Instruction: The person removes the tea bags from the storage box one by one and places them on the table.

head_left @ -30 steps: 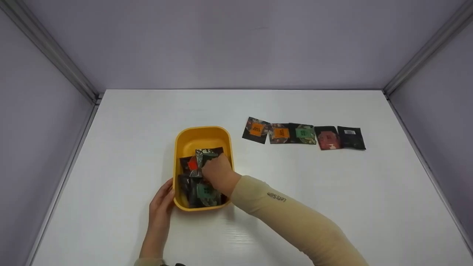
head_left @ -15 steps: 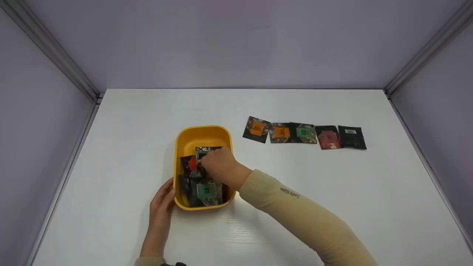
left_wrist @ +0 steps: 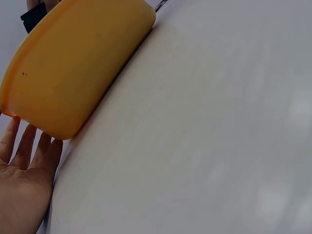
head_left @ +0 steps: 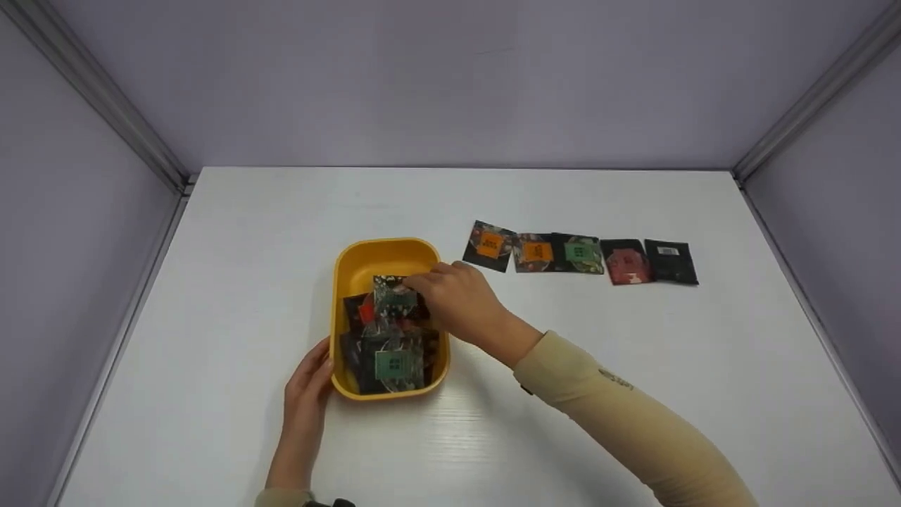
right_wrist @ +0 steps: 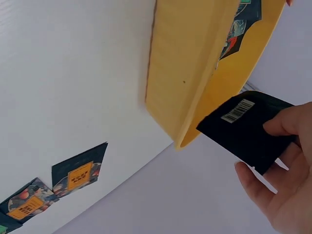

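A yellow plastic bin (head_left: 373, 260) stands on the table with several dark sachets in it, among them one with a green label (head_left: 394, 366). My right hand (head_left: 461, 303) pinches another sachet (head_left: 395, 294) by its edge, thumb on one face and fingers behind. In the right wrist view the dark back of this held sachet (right_wrist: 243, 122) shows a white barcode, near the bin's rim. My left hand (head_left: 307, 384) touches the bin's left wall with its fingertips, the fingers (left_wrist: 24, 146) fairly straight in the left wrist view.
Right of the bin lies a row of sachets: an orange-labelled one (head_left: 490, 245), another orange one (head_left: 536, 252), a green one (head_left: 581, 253), a red one (head_left: 626, 262) and a dark one with its barcode up (head_left: 672, 262). Grey panels (head_left: 450, 84) enclose the white table (head_left: 598, 394).
My right hand has moved up and to the right, from deep in the bin to its right rim, lifting a sachet from the pile. My left hand keeps its place.
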Available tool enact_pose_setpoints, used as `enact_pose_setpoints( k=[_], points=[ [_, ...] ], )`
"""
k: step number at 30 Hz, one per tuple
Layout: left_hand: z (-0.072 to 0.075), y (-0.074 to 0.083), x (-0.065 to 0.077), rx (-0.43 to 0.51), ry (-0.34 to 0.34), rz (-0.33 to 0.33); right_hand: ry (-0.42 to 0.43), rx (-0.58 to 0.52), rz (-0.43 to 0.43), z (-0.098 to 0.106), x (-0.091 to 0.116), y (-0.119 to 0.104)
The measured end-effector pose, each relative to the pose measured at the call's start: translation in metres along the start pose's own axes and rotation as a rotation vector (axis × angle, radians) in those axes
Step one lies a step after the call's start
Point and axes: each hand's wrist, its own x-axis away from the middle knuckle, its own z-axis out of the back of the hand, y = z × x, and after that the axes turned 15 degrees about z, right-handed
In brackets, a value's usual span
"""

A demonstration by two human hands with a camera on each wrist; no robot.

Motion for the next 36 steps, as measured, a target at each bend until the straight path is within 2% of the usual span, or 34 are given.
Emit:
enact_pose_setpoints(
  k=[6,14,19,24,28,36],
  points=[
    [0.000,0.000,0.000,0.008,-0.005,-0.009,0.146,0.125,0.023,-0.007,0.029,0.014],
    [-0.002,0.002,-0.001,0.001,0.010,-0.005,0.178,0.192,-0.041,-0.019,0.061,0.036],
    [-0.002,0.002,-0.002,0.002,0.021,0.010,0.134,0.225,-0.081,-0.032,0.076,0.048],
    [-0.002,0.002,-0.002,0.006,0.019,0.013,0.044,0.250,-0.092,-0.045,0.087,0.056],
    [-0.002,0.001,-0.001,-0.003,0.017,0.009,-0.028,0.250,-0.104,-0.050,0.092,0.059],
    [-0.002,0.002,0.000,0.008,0.013,-0.001,-0.117,0.207,-0.086,-0.057,0.094,0.055]
  ],
)
